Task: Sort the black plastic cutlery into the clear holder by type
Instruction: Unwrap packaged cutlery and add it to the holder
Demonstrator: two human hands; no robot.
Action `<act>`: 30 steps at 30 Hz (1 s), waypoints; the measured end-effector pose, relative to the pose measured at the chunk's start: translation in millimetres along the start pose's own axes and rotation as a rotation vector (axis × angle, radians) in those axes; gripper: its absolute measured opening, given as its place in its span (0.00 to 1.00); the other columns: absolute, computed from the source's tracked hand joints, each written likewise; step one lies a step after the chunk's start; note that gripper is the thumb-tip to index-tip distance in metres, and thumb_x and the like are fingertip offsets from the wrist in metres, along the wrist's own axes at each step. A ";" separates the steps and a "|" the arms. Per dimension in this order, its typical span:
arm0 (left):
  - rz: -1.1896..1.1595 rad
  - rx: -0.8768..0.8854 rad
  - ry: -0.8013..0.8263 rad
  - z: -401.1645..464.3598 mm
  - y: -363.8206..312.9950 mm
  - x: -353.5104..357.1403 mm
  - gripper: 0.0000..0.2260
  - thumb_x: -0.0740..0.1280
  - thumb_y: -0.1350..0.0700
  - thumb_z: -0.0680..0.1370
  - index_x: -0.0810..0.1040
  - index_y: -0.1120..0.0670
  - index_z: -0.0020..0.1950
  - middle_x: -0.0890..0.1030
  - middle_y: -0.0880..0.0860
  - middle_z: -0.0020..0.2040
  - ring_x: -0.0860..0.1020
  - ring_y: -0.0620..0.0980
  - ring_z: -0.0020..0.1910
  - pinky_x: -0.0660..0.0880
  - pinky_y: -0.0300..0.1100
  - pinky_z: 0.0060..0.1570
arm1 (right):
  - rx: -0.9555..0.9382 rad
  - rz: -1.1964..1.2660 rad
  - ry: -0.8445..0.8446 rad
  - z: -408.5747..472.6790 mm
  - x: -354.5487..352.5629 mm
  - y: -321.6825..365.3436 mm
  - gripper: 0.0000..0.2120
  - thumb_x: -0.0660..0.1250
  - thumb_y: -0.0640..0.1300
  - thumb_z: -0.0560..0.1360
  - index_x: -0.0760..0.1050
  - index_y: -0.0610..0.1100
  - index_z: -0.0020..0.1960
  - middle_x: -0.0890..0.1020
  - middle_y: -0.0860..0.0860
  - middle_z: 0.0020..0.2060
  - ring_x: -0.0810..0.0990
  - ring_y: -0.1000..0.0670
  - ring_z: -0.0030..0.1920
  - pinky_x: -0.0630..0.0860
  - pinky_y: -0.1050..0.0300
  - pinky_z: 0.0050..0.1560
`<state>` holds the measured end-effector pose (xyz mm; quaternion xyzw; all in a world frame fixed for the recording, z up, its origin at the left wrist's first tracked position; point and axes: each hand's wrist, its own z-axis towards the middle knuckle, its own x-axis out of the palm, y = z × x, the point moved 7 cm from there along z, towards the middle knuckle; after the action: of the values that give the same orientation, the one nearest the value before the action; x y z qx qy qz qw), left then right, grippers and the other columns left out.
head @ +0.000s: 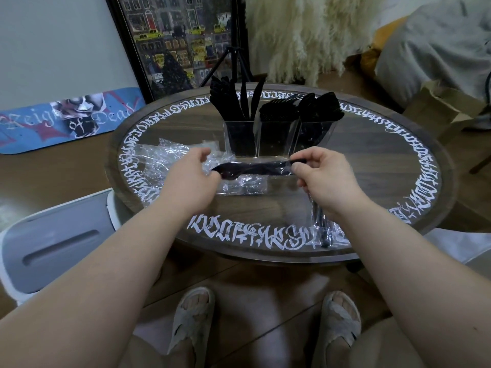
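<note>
Black wrapped cutlery piece (pixel 255 168) is pinched by fingers of both hands, left (pixel 186 176) and right (pixel 326 179), above bare mid-worktop (pixel 372 160); three-compartment holder (pixel 276 139) just behind.

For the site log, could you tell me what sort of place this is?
Most likely a private home, a living room: a low round table with painted lettering, a framed city picture leaning on the wall, and a skateboard deck on the wooden floor.

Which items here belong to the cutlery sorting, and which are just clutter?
Job: clear holder; wrapped cutlery held by left hand and right hand; wrapped pack.
Clutter: empty wrappers; skateboard deck; framed picture.
</note>
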<state>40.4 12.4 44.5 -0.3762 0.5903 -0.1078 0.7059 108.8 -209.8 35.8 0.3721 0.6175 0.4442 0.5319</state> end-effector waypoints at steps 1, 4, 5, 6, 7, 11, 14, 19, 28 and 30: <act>-0.050 -0.051 0.024 2.0 6.9 2.3 0.19 0.62 0.59 0.79 0.70 0.52 0.69 0.80 0.51 0.58 0.79 0.47 0.49 0.76 0.43 0.48 | 0.012 0.019 -0.017 0.7 -2.1 -1.3 0.09 0.67 0.36 0.75 0.78 0.50 0.42 0.79 0.49 0.35 0.75 0.58 0.26 0.71 0.61 0.32; -0.161 -0.109 0.015 3.9 15.0 0.9 0.13 0.59 0.61 0.80 0.74 0.52 0.63 0.83 0.49 0.40 0.80 0.43 0.37 0.76 0.42 0.35 | 0.053 0.046 0.012 0.4 -1.6 -5.0 0.07 0.67 0.36 0.75 0.79 0.48 0.45 0.80 0.48 0.36 0.75 0.57 0.27 0.71 0.61 0.32; -0.180 -0.105 -0.005 4.9 15.2 -1.0 0.12 0.61 0.60 0.80 0.76 0.52 0.62 0.83 0.48 0.38 0.81 0.45 0.38 0.78 0.45 0.39 | 0.069 0.062 0.030 0.6 -0.5 -6.5 0.07 0.67 0.36 0.75 0.79 0.48 0.46 0.80 0.49 0.35 0.75 0.57 0.27 0.71 0.62 0.31; -0.182 -0.095 -0.023 5.8 14.8 -3.1 0.11 0.62 0.60 0.79 0.76 0.52 0.61 0.82 0.47 0.38 0.81 0.47 0.39 0.79 0.47 0.43 | 0.084 0.076 0.048 0.8 1.0 -7.5 0.07 0.67 0.36 0.75 0.79 0.47 0.46 0.80 0.50 0.34 0.74 0.57 0.28 0.70 0.62 0.30; -0.171 -0.087 -0.035 6.5 14.1 -4.5 0.11 0.63 0.59 0.78 0.77 0.52 0.60 0.82 0.47 0.38 0.81 0.48 0.39 0.79 0.47 0.45 | 0.098 0.086 0.063 1.0 2.9 -8.3 0.07 0.67 0.36 0.75 0.79 0.47 0.45 0.80 0.51 0.33 0.74 0.56 0.28 0.70 0.63 0.29; -0.186 -0.059 -0.062 8.5 15.6 -6.8 0.08 0.66 0.58 0.77 0.76 0.50 0.55 0.82 0.48 0.38 0.81 0.45 0.38 0.79 0.47 0.46 | 0.129 0.115 0.077 1.4 6.6 -10.5 0.07 0.67 0.35 0.75 0.80 0.45 0.43 0.79 0.52 0.31 0.74 0.55 0.28 0.70 0.64 0.28; -0.100 -0.026 -0.105 10.9 18.1 -13.7 0.08 0.66 0.57 0.78 0.76 0.51 0.56 0.81 0.48 0.37 0.80 0.44 0.39 0.75 0.42 0.39 | 0.165 0.183 0.043 3.5 -0.4 -12.1 0.06 0.66 0.34 0.76 0.79 0.42 0.44 0.79 0.49 0.33 0.75 0.54 0.29 0.70 0.64 0.27; 0.142 -0.091 -0.187 17.3 40.0 -28.0 0.15 0.62 0.59 0.78 0.74 0.54 0.65 0.81 0.53 0.47 0.78 0.56 0.50 0.72 0.47 0.51 | 0.204 0.218 -0.094 12.0 -25.1 -21.9 0.09 0.64 0.32 0.77 0.77 0.42 0.40 0.79 0.45 0.34 0.77 0.55 0.28 0.74 0.63 0.29; 0.410 0.300 0.100 1.4 2.8 33.8 0.21 0.59 0.51 0.80 0.65 0.48 0.73 0.63 0.52 0.74 0.59 0.54 0.73 0.58 0.53 0.72 | 0.150 0.136 -0.103 11.5 -23.3 -23.3 0.10 0.63 0.32 0.77 0.77 0.43 0.40 0.79 0.45 0.34 0.79 0.52 0.31 0.76 0.59 0.36; 0.485 0.278 0.265 0.4 8.7 52.6 0.23 0.56 0.47 0.81 0.60 0.47 0.76 0.58 0.51 0.77 0.54 0.53 0.76 0.56 0.53 0.74 | 0.138 0.136 -0.114 10.4 -26.6 -22.2 0.10 0.63 0.32 0.77 0.77 0.44 0.40 0.79 0.45 0.34 0.79 0.53 0.31 0.76 0.59 0.35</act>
<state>52.9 -12.8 -0.8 -0.1070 0.7295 -0.0641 0.6725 123.5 -240.3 23.0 0.4736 0.5887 0.4139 0.5077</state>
